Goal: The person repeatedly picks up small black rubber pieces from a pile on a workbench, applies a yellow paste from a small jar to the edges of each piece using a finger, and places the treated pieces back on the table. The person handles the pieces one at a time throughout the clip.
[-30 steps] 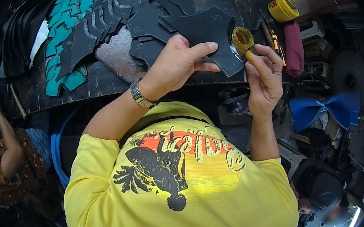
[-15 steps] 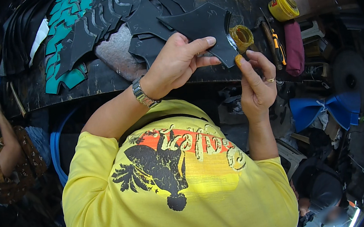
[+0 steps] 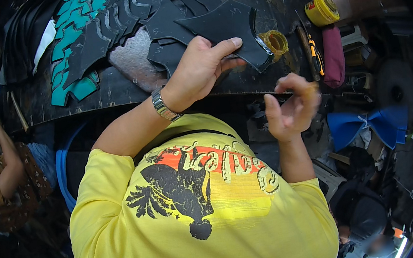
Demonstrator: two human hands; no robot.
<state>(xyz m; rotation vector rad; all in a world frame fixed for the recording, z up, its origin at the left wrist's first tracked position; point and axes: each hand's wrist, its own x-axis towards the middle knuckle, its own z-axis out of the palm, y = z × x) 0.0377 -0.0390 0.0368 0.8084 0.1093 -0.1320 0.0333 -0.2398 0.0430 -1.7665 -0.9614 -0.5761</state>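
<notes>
My left hand (image 3: pixel 201 71) pinches a flat black cut panel (image 3: pixel 229 23) between thumb and fingers, near its lower edge. The panel has pointed corners and curved sides, and its right edge shines wet. Right beside that edge stands a small open jar (image 3: pixel 279 42) smeared with yellow-brown glue. My right hand (image 3: pixel 294 112) hovers off the bench's near edge, below the jar. Its thumb and curled fingers are apart with nothing between them, and the fingertips are blurred. More black panels (image 3: pixel 167 20) lie under and left of the held one.
Overlapping teal pieces (image 3: pixel 79 89) and a grey stone-like slab (image 3: pixel 134 61) cover the bench's left side. To the right are a yellow tub (image 3: pixel 322 10), an orange-black cutter (image 3: pixel 316 57) and a maroon roll (image 3: pixel 333 57). Another person's arm (image 3: pixel 10 154) shows at far left.
My right hand has drawn back from the panel's edge, down and slightly right, its fingers spreading. The panel in my left hand has tilted slightly, its right edge now against the jar.
</notes>
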